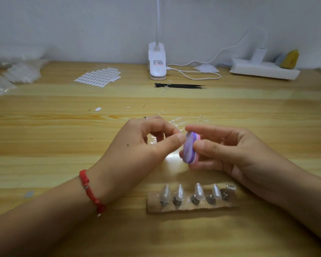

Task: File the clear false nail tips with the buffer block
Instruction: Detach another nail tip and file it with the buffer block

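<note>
My right hand [228, 151] grips a small purple and pink buffer block [190, 148] between thumb and fingers, held above the wooden table [63, 141]. My left hand [137, 153], with a red bracelet at the wrist, pinches thumb and forefinger together right against the block's left face; a clear nail tip between them is too small to make out. Several clear nail tips [198, 191] stand on metal pegs on a holder strip [191, 206] just in front of my hands. Loose clear tips [176, 121] lie on the table behind my hands.
A white clip lamp [157, 62] with its cable stands at the back centre, black tweezers [180, 85] in front of it. A sheet of adhesive tabs [98, 76] lies back left, plastic bags [17, 73] at far left, a white power strip [263, 68] back right.
</note>
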